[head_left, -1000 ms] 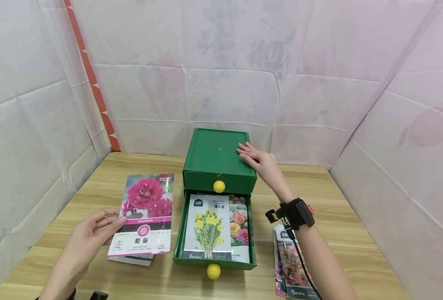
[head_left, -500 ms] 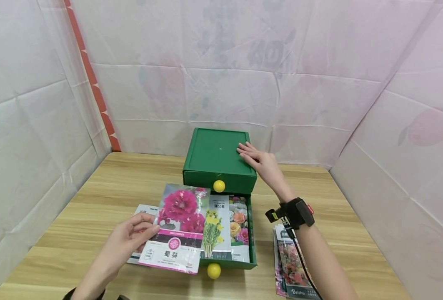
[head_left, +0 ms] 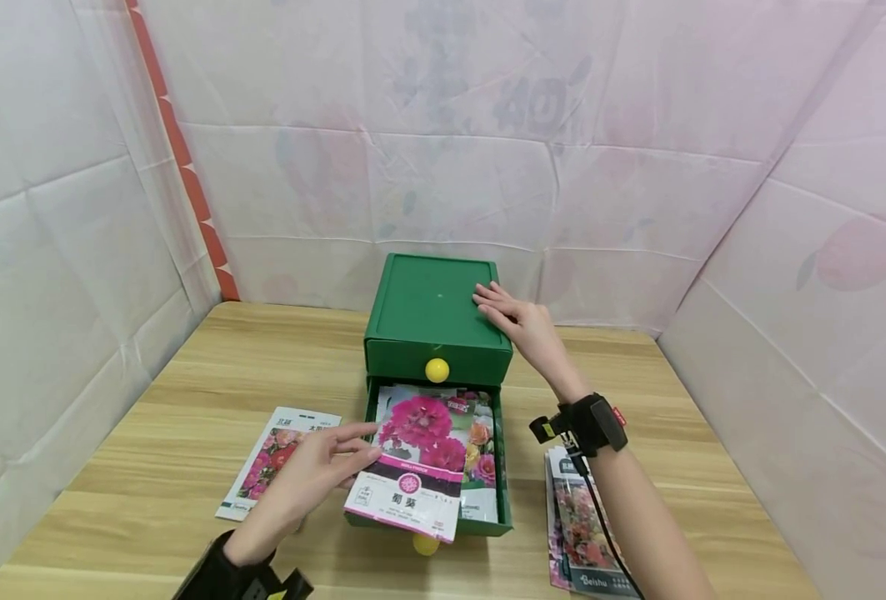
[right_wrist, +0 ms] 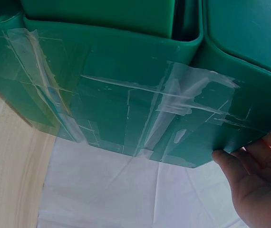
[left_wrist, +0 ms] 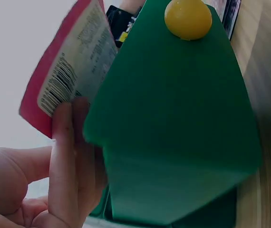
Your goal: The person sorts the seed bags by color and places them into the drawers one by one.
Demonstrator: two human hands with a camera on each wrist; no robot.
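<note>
A green two-drawer box (head_left: 431,321) stands at the back middle of the wooden table. Its lower drawer (head_left: 488,523) is pulled out and holds flower seed packets (head_left: 480,454). My left hand (head_left: 321,467) pinches a pink hollyhock seed packet (head_left: 416,454) by its left edge and holds it over the open drawer. In the left wrist view the packet's barcode side (left_wrist: 71,76) shows beside the green drawer front (left_wrist: 173,118) and its yellow knob (left_wrist: 188,18). My right hand (head_left: 513,321) lies flat on the box top, fingers straight; its fingers (right_wrist: 256,183) show under the box edge (right_wrist: 126,114).
One seed packet (head_left: 277,458) lies on the table left of the drawer. A stack of seed packets (head_left: 581,533) lies at the right under my right forearm. White sheeted walls close in the table on the left, back and right. The upper drawer's yellow knob (head_left: 437,370) is shut in.
My left hand has carried the pink packet from the left pile rightward to above the open drawer, uncovering the packet beneath. My right hand has stayed on the box top.
</note>
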